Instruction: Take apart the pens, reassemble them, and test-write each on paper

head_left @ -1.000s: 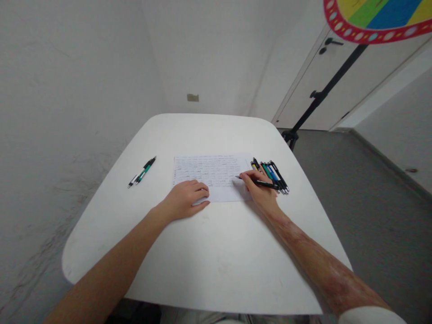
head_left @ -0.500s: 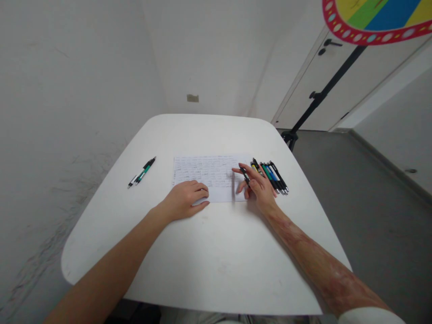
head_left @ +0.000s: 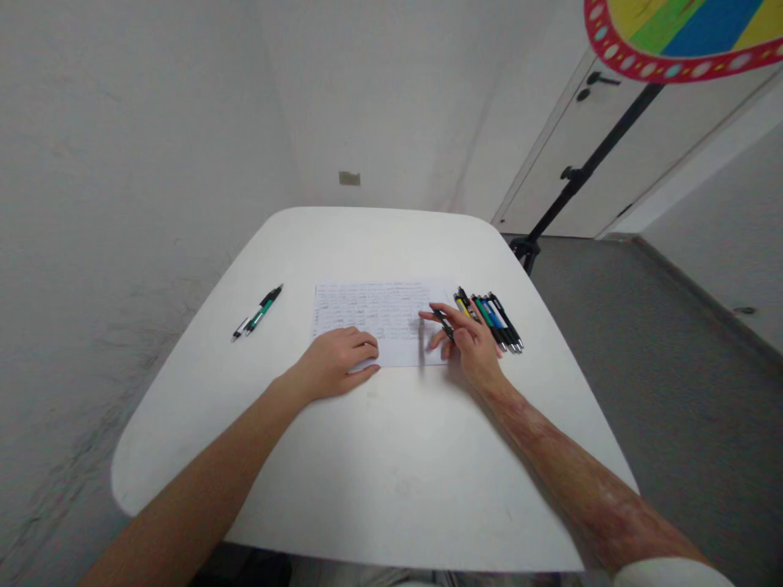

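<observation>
A sheet of paper point(head_left: 373, 306) covered with lines of handwriting lies on the white table. My left hand point(head_left: 339, 360) rests palm down over its lower left edge, thumb apart from the fingers, holding nothing. Above the sheet's right side, my right hand point(head_left: 472, 346) holds a dark pen point(head_left: 444, 323) among its fingers, with the index finger stretched to the left. Part of that pen is hidden by the hand. Just beyond my right hand, several click pens point(head_left: 502, 319) in black, green, blue and yellow lie side by side, partly covered by the fingers.
At the left of the white table point(head_left: 391, 465) lie a green and black pen point(head_left: 264, 311) and a clear-and-black pen piece point(head_left: 240, 329) beside it. A colourful wheel point(head_left: 691, 41) on a black stand point(head_left: 581, 175) stands beyond the right edge, before a door. Walls border the left and back.
The dark pen in my right hand has tilted, its upper end dipping slightly, and the index finger has shifted a little. My left hand and the paper have not moved.
</observation>
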`<state>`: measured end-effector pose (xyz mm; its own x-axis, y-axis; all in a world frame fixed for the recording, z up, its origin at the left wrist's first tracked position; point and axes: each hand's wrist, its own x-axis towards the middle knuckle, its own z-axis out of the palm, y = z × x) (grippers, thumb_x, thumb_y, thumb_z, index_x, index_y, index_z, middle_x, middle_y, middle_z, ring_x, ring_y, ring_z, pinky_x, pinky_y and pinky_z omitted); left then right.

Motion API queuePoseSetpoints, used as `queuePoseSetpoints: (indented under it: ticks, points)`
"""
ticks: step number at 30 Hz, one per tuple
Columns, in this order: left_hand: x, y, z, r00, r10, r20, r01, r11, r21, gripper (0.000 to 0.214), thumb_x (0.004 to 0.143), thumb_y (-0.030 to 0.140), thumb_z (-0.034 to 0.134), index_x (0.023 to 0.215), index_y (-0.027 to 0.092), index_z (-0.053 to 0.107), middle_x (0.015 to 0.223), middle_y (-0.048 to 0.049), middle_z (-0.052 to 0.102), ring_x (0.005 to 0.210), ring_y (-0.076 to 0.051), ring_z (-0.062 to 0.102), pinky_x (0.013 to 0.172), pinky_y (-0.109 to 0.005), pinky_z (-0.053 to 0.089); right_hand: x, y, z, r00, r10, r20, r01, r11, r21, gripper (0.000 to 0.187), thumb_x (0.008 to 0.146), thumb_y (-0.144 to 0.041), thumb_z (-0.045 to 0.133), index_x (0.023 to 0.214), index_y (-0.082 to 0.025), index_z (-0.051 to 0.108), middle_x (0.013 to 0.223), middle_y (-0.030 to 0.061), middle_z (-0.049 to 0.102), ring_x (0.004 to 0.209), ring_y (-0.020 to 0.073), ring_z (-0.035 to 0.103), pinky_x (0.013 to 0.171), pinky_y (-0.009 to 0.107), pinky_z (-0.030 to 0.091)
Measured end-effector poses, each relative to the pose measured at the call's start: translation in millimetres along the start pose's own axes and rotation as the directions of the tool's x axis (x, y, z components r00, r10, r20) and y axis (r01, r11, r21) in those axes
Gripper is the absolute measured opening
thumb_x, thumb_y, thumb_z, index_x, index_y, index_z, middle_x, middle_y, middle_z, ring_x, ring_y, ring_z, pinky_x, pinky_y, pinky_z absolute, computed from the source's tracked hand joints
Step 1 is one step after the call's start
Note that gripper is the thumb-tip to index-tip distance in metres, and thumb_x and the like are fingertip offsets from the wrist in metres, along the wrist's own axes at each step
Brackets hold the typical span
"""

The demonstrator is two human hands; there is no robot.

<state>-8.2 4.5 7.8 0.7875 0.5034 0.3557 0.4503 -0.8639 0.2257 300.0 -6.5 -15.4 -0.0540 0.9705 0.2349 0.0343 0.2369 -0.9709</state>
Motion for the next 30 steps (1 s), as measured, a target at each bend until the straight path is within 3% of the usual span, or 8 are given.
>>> queuePoseSetpoints:
  ticks: [8, 17, 19, 23, 26, 30]
  points:
    - [-0.6, 1.2, -0.8, 1.0, -0.011, 0.005, 0.011, 1.0, -0.002, 0.015, 0.109, 0.031, 0.062, 0.109, 0.02, 0.072, 0.117, -0.0087, 0.079, 0.105, -0.024, 0.074, 0.093, -0.04, 0.058, 0.3, 1.9, -1.9, 0.999, -0.021, 0.034, 0.021, 1.0, 0.014, 0.082, 0.089, -0.085, 0.068, 0.142, -0.023, 0.074, 0.133, 0.0209, 0.079, 0.067, 0.0224, 0.075, 0.045, 0.031, 0.05]
    - [-0.8, 0.9, -0.9, 1.0, -0.016, 0.01, 0.016, 1.0, -0.003, 0.016, 0.11, 0.033, 0.061, 0.109, 0.02, 0.072, 0.117, -0.0088, 0.079, 0.105, -0.023, 0.074, 0.094, -0.039, 0.057, -0.2, 2.5, -4.6, 0.998, -0.017, 0.06, 0.018, 1.0, -0.012, 0.104, 0.083, -0.102, 0.053, 0.143, -0.019, 0.072, 0.133, 0.0236, 0.079, 0.067, 0.0259, 0.078, 0.045, 0.035, 0.052]
    - [-0.7, 0.8, -0.8, 1.0, -0.013, 0.011, 0.013, 1.0, -0.004, 0.016, 0.11, 0.032, 0.061, 0.109, 0.02, 0.072, 0.117, -0.0087, 0.079, 0.105, -0.023, 0.074, 0.094, -0.039, 0.057, 0.2, 2.1, -3.4, 1.0, -0.012, 0.015, 0.012, 1.0, 0.004, 0.097, 0.087, -0.098, 0.055, 0.139, -0.019, 0.073, 0.129, 0.0225, 0.08, 0.064, 0.0252, 0.078, 0.043, 0.034, 0.052]
    - [-0.5, 1.2, -1.1, 1.0, -0.01, 0.004, 0.01, 1.0, -0.008, 0.016, 0.11, 0.032, 0.061, 0.109, 0.02, 0.072, 0.117, -0.0085, 0.078, 0.105, -0.023, 0.074, 0.094, -0.039, 0.058, 0.8, -3.2, 3.3, 0.993, 0.042, -0.114, -0.047, 0.998, -0.033, 0.064, 0.097, -0.076, 0.068, 0.125, -0.02, 0.077, 0.124, 0.0189, 0.083, 0.058, 0.0199, 0.075, 0.041, 0.031, 0.049]
    - [-0.5, 1.4, -1.3, 1.0, -0.013, 0.007, 0.013, 1.0, -0.007, 0.016, 0.11, 0.032, 0.061, 0.109, 0.021, 0.072, 0.117, -0.0087, 0.078, 0.105, -0.023, 0.074, 0.094, -0.039, 0.057, 0.4, -7.4, 7.5, 0.983, 0.058, -0.173, -0.069, 0.996, -0.059, 0.053, 0.098, -0.069, 0.07, 0.121, -0.022, 0.077, 0.12, 0.0154, 0.084, 0.055, 0.0174, 0.072, 0.044, 0.031, 0.048]
    - [-1.2, 0.7, -0.6, 1.0, -0.012, 0.011, 0.012, 1.0, -0.005, 0.017, 0.11, 0.033, 0.061, 0.109, 0.021, 0.072, 0.118, -0.009, 0.078, 0.105, -0.023, 0.074, 0.094, -0.039, 0.058, 1.8, -12.1, 1.3, 0.967, -0.025, -0.254, -0.044, 0.964, -0.262, 0.047, 0.101, -0.065, 0.064, 0.105, -0.02, 0.079, 0.076, 0.0047, 0.077, 0.049, 0.0153, 0.059, 0.052, 0.032, 0.047]
